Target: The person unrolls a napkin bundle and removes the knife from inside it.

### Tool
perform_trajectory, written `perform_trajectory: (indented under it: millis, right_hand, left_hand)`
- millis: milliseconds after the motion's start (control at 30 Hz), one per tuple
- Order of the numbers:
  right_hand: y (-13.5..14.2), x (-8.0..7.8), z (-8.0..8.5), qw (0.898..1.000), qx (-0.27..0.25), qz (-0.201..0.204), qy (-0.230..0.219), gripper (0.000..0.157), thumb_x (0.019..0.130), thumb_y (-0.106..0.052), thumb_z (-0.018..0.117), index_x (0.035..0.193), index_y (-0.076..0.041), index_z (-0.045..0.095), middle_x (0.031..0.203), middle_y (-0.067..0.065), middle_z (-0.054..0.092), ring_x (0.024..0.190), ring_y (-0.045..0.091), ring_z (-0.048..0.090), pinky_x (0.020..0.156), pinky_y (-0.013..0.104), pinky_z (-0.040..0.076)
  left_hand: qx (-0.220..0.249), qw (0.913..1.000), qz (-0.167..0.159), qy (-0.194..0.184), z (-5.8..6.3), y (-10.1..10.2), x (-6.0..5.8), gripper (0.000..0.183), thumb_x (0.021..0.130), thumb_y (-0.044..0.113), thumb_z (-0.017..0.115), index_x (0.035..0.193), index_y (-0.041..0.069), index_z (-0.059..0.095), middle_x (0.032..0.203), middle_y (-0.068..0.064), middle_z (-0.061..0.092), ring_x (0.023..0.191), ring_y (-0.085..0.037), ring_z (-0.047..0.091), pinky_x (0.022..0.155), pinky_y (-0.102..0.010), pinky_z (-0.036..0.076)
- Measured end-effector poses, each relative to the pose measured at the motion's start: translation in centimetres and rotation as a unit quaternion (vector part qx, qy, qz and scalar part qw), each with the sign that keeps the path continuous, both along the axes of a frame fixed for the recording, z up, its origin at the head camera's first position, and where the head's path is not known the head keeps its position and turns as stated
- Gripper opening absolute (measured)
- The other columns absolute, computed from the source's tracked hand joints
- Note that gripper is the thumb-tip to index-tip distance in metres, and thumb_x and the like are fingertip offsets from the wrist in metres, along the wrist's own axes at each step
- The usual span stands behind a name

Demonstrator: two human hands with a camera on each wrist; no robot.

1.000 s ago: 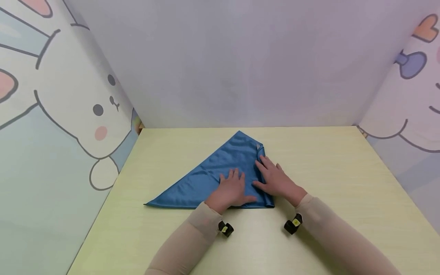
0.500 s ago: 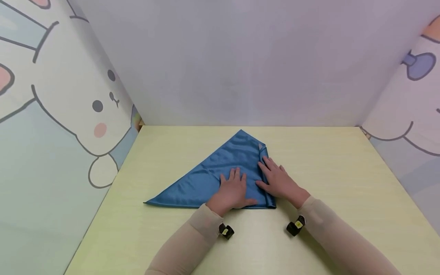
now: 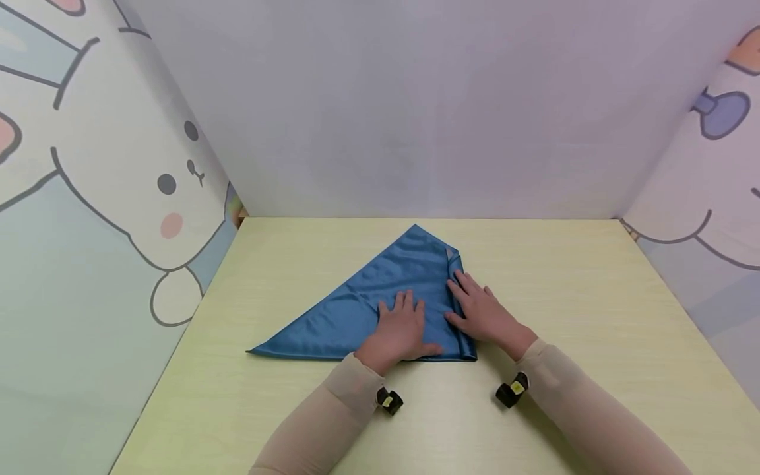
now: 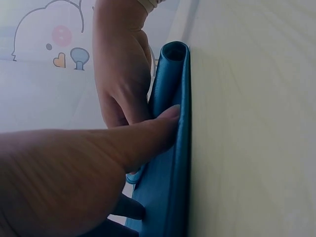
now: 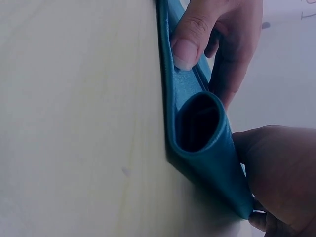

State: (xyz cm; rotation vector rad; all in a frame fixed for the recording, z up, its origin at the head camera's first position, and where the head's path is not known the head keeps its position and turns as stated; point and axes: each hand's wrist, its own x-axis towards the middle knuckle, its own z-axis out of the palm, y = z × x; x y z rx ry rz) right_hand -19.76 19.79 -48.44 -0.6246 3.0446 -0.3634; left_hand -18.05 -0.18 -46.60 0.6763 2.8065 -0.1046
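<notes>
A shiny blue cloth (image 3: 332, 323) lies on the table, triangular on its left, with its right edge rolled into a loose tube (image 5: 212, 163). My left hand (image 3: 396, 330) rests spread on the cloth's lower middle, its thumb pressing near the front edge. On the rolled edge lies my right hand (image 3: 483, 313), fingers extended over the roll. The roll's hollow end shows in both wrist views. In the left wrist view, the left thumb (image 4: 148, 136) touches the cloth beside the roll. The right hand's fingertips are partly hidden in the right wrist view.
The pale wooden table (image 3: 594, 297) extends around the cloth. A plain wall (image 3: 415, 119) stands behind it, and side panels with cartoon animals, including a rabbit (image 3: 136, 152), flank it. Each wrist carries a small black camera (image 3: 390, 400).
The head view has shifted slightly. Both hands stay in nearly the same place on the cloth, and its rolled edge looks the same.
</notes>
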Motion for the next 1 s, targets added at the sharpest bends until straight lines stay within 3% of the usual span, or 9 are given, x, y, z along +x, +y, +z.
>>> perform_trajectory:
  millis: [1000]
  right_hand:
    - [1.0,0.0,0.2,1.000,-0.005,-0.009,-0.006,0.074,0.093,-0.038,0.062,0.149,0.001,0.032,0.155,0.024,0.021,0.141,0.041,0.021,0.102,0.065,0.029]
  left_hand:
    - [0.005,0.9999,-0.006,0.008,0.0,-0.2,-0.1,0.105,0.077,0.080,0.050,0.152,0.010,0.028,0.157,-0.018,0.019,0.144,-0.034,0.019,0.104,-0.065,0.025]
